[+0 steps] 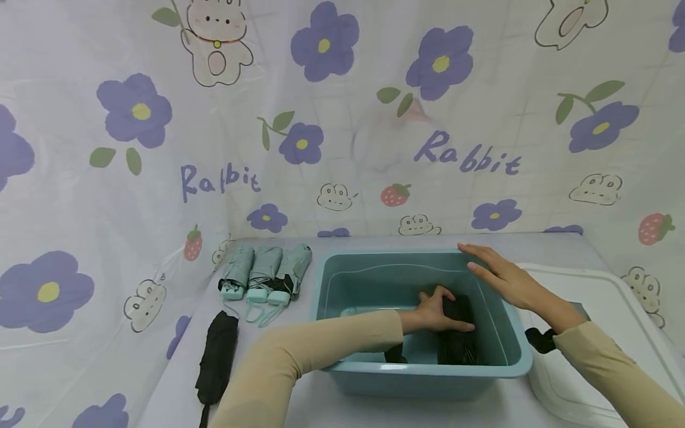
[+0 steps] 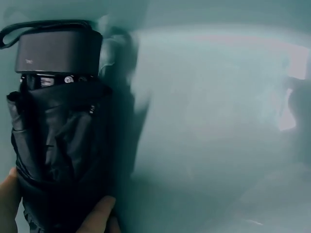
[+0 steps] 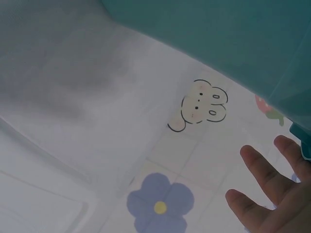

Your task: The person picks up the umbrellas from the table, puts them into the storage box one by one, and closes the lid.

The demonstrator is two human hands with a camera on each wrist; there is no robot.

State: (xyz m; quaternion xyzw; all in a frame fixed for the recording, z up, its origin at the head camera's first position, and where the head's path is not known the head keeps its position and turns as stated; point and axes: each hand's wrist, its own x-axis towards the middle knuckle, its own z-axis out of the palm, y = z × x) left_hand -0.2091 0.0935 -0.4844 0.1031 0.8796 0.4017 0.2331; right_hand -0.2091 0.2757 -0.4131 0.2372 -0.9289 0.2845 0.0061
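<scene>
Inside a teal plastic bin point(image 1: 407, 386), my left hand point(image 1: 434, 312) grips a black folding umbrella point(image 1: 457, 349) near the bin's right wall. Its dark handle and wrist strap show in the left wrist view, where fingertips point(image 2: 99, 213) press one side of the black fabric and another part of the hand is at the other side. My right hand point(image 1: 508, 282) is at the bin's back right corner with its fingers extended. In the right wrist view those fingers point(image 3: 262, 167) are spread beside the bin's edge and hold nothing.
Three grey-green folded umbrellas point(image 1: 264, 267) lie in a row left of the bin. Another black folded umbrella point(image 1: 218, 356) lies in front of them. A white lid point(image 1: 615, 333) lies flat to the right, partly under the right forearm. A printed curtain point(image 1: 342, 119) hangs behind.
</scene>
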